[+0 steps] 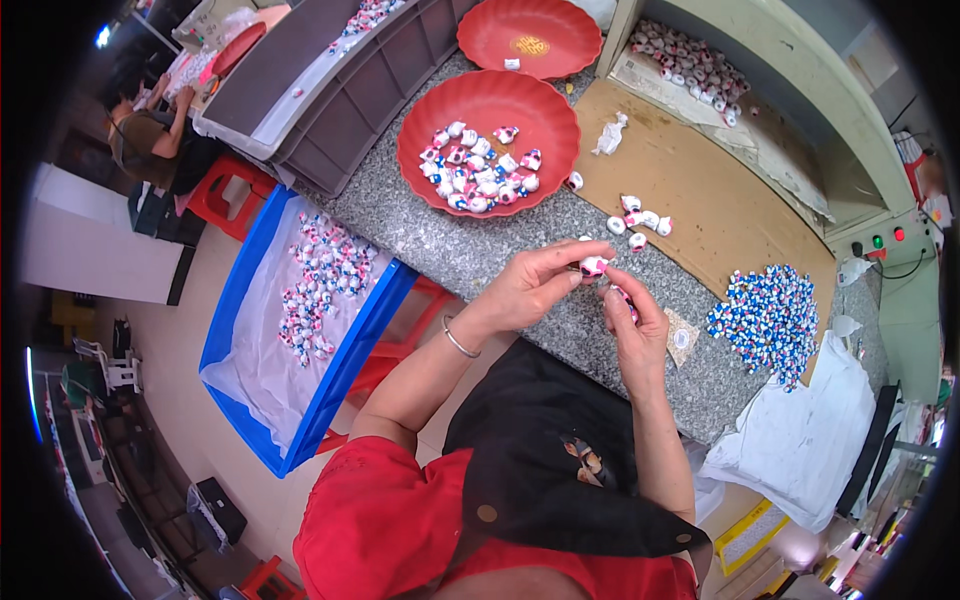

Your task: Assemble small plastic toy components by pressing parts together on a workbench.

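Observation:
My left hand (528,292) pinches a small white and pink figurine head (593,267) between thumb and fingertips. Close beside it, my right hand (640,338) has its fingers closed around another small pink piece with dark marks (626,303), partly hidden by the thumb. Both hands hover over the grey speckled counter (470,250). Just beyond the fingertips lie several loose white and pink pieces (648,218). A red scalloped plate (550,130) farther off holds a heap of similar pieces with blue parts. To the right spreads a pile of small blue and white pieces (768,318).
At left, a blue tray (348,372) lined with white sheeting holds more pieces. Behind stand a grey crate (355,125) and a second red plate (575,45). Cardboard (700,215) runs up to a pale green machine (880,310) with pieces inside. Another person (150,135) sits far left.

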Action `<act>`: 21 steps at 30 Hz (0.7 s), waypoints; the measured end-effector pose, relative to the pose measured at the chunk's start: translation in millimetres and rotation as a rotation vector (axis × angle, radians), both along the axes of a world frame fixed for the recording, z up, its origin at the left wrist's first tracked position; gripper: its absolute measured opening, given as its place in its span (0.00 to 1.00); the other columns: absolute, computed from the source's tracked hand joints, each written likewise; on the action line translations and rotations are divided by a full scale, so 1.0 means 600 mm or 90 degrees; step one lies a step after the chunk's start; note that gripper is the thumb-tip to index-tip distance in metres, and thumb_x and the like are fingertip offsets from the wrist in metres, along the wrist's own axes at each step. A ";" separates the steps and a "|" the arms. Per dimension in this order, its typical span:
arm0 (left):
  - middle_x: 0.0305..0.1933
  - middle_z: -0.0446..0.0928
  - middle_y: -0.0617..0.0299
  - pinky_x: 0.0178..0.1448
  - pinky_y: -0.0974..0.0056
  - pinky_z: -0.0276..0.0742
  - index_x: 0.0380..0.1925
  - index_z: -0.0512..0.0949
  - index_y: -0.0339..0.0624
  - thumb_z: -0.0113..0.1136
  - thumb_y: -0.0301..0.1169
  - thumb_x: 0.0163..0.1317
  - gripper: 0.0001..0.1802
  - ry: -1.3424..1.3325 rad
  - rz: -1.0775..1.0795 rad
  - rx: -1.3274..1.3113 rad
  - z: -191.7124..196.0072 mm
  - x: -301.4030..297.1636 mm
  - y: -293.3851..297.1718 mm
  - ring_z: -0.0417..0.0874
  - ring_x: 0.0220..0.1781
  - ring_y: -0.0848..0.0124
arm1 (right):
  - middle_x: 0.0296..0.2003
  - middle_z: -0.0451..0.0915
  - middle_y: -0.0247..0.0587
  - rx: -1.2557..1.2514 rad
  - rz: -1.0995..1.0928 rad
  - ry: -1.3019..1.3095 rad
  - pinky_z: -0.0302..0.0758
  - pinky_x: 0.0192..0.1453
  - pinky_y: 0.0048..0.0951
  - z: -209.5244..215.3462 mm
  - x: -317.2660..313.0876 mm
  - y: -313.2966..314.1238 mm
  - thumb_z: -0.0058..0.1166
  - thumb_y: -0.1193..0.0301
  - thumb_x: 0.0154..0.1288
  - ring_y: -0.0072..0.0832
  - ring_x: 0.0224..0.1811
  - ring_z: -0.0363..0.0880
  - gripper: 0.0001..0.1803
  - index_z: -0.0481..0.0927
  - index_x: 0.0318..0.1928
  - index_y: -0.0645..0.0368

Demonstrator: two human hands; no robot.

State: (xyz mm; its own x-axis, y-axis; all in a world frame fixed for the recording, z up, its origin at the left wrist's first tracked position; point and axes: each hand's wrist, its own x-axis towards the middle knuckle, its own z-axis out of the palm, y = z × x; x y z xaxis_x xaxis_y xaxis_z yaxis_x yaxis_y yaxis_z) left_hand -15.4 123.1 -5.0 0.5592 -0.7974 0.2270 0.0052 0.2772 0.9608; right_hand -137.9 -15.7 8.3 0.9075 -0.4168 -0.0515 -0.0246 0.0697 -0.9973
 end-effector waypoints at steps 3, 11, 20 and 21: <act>0.62 0.72 0.56 0.64 0.65 0.73 0.64 0.67 0.36 0.48 0.18 0.68 0.24 -0.023 0.007 0.035 0.009 -0.004 0.003 0.73 0.63 0.71 | 0.38 0.77 0.27 -0.006 -0.005 -0.005 0.67 0.43 0.18 -0.004 0.000 0.000 0.53 0.71 0.70 0.13 0.37 0.69 0.15 0.79 0.55 0.58; 0.56 0.74 0.61 0.61 0.67 0.75 0.65 0.65 0.35 0.53 0.17 0.65 0.27 0.168 -0.018 -0.015 0.000 -0.010 0.004 0.75 0.58 0.74 | 0.32 0.74 0.24 0.025 0.008 0.020 0.58 0.30 0.15 -0.005 0.005 0.005 0.52 0.70 0.71 0.09 0.27 0.61 0.17 0.77 0.58 0.56; 0.51 0.77 0.61 0.56 0.68 0.77 0.64 0.67 0.36 0.54 0.21 0.66 0.25 0.306 -0.031 -0.013 -0.015 -0.017 0.005 0.79 0.50 0.76 | 0.31 0.72 0.22 0.030 0.034 0.045 0.60 0.32 0.15 -0.012 0.000 0.009 0.52 0.71 0.71 0.10 0.28 0.62 0.19 0.75 0.61 0.57; 0.50 0.77 0.62 0.55 0.68 0.77 0.63 0.68 0.37 0.55 0.22 0.66 0.24 0.312 -0.026 -0.010 -0.017 -0.017 0.005 0.79 0.49 0.76 | 0.33 0.74 0.22 0.021 0.040 0.043 0.62 0.32 0.14 -0.015 -0.001 0.008 0.52 0.71 0.71 0.09 0.29 0.64 0.20 0.74 0.61 0.57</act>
